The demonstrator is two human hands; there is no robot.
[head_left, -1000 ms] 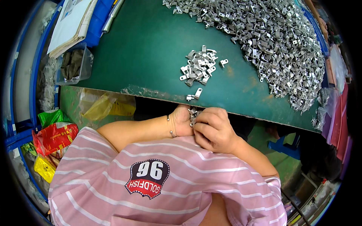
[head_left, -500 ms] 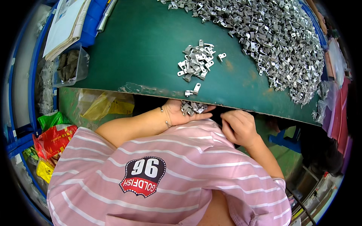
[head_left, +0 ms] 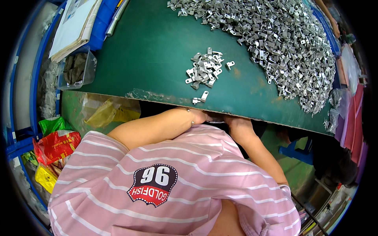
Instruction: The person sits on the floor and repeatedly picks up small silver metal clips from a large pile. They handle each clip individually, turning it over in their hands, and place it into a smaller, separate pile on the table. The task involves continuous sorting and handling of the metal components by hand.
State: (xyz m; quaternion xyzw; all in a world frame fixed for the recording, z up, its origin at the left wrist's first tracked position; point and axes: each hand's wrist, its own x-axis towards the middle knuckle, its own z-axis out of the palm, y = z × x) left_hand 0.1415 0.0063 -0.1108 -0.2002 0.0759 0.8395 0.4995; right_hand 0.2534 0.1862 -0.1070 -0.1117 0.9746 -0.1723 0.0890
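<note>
My left hand [head_left: 198, 115] reaches under the front edge of the green table [head_left: 141, 59], its fingers hidden there. Close by on the right, my right hand [head_left: 238, 124] also goes under that edge, so its fingers do not show either. Between the two a bit of something pale is visible, too little to make out. On the tabletop just above my hands lie a couple of loose small metal brackets [head_left: 204, 96]. Farther back sits a small heap of the same bent brackets [head_left: 204, 69], each with a hole, and one single bracket [head_left: 230, 65] lies to its right.
A large pile of metal brackets [head_left: 283, 47] covers the table's far right. At left stand a clear plastic tub [head_left: 89, 70] with dark cloth, a blue bin [head_left: 101, 29] and papers [head_left: 73, 27]. Colourful bags [head_left: 59, 145] lie lower left; another person's arm [head_left: 330, 17] shows top right.
My left hand, which held several brackets in its open palm, has moved right and under the table edge. My right hand has moved forward beneath the edge too.
</note>
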